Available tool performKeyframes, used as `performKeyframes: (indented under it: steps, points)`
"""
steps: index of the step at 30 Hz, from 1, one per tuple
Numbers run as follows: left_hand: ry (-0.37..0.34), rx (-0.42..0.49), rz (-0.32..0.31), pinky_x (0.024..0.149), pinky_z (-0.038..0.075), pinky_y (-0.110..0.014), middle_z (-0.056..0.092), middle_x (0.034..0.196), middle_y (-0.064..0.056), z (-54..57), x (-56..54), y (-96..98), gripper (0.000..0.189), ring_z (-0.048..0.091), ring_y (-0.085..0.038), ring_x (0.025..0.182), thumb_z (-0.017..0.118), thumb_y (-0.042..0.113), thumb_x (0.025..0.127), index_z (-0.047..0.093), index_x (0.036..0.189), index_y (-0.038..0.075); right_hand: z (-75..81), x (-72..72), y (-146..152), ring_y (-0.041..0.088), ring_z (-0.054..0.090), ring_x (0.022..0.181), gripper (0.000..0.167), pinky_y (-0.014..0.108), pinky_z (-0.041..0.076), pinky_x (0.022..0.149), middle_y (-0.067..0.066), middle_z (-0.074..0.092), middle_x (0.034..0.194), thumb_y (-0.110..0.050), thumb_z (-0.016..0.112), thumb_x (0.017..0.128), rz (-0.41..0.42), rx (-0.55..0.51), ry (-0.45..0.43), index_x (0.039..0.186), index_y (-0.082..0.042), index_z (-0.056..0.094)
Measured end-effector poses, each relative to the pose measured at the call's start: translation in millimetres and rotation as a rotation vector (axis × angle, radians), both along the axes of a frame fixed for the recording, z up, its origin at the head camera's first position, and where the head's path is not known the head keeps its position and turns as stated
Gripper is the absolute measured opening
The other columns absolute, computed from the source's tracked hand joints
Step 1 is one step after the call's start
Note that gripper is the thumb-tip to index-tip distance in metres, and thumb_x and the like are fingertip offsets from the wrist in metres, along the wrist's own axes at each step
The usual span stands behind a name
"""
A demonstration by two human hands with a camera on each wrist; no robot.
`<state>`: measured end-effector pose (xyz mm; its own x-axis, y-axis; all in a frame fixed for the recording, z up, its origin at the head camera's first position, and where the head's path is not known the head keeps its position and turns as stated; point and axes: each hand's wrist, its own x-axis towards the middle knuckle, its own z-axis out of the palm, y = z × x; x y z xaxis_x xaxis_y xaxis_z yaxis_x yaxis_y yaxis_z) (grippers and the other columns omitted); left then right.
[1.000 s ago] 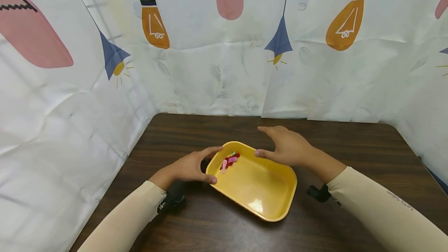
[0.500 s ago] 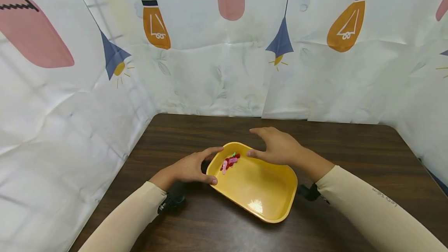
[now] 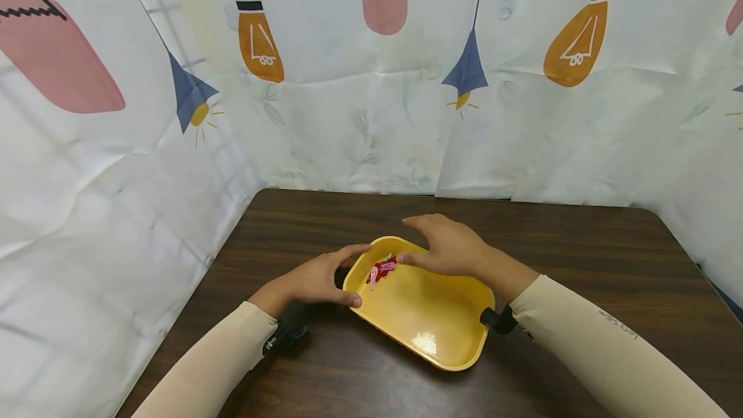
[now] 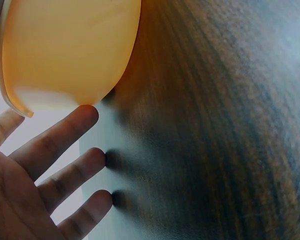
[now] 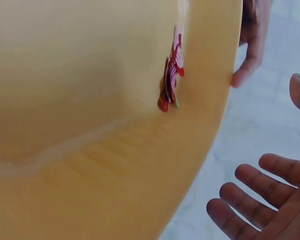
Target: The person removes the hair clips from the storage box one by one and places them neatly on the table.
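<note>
A yellow plastic tray [image 3: 429, 302] sits at an angle on the table. In its left end lies a small pile of red, pink and green hair clips [image 3: 381, 268], seen edge-on in the right wrist view. My left hand [image 3: 316, 276] spans that end, thumb at the near rim and index fingertip at the far rim. Its other fingers [image 4: 72, 175] are straight and spread, tips close to the tabletop. Over the tray's far side hovers my right hand [image 3: 453, 247], fingers extended and holding nothing, its thumb tip overlapping the clips' edge in the head view.
The dark wood-grain table [image 3: 302, 366] reaches back to a white printed curtain [image 3: 325, 121], which also hangs along the left side. Black wrist cameras are strapped to both forearms, the right one [image 3: 498, 320] overlapping the tray's right rim in the head view.
My right hand has moved left across the tray's far side, toward the hair clips. The left hand, tray and clips stay where they were.
</note>
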<state>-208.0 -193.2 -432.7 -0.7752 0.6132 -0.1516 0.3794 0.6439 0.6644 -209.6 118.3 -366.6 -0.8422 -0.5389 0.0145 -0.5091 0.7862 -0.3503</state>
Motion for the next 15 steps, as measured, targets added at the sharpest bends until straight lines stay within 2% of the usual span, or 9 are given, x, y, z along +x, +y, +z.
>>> performKeyframes:
  steps: [10, 15]
  points:
    - [0.002, 0.006, -0.013, 0.104, 0.044, -0.056, 0.063, 0.132, 0.009, 0.2, -0.7, -0.2, 0.098, 0.059, -0.016, 0.121, 0.086, 0.053, 0.077, 0.029, 0.157, 0.047, -7.5, 1.7, -15, 0.029, 0.050, 0.136, 0.078, 0.054, 0.047, 0.102, 0.006, 0.055, 0.148, -0.065, 0.066, 0.091, 0.019, -0.015, -0.012, 0.150, -0.016, 0.053]
    - [0.002, 0.013, -0.022, 0.105, 0.044, -0.055, 0.064, 0.130, 0.010, 0.1, -1.1, -0.4, 0.098, 0.060, -0.015, 0.119, 0.086, 0.053, 0.078, 0.029, 0.157, 0.048, -11.3, 2.9, -21, 0.026, 0.053, 0.131, 0.073, 0.050, 0.048, 0.101, 0.004, 0.060, 0.142, -0.061, 0.070, 0.090, 0.037, -0.023, -0.002, 0.146, -0.015, 0.057]
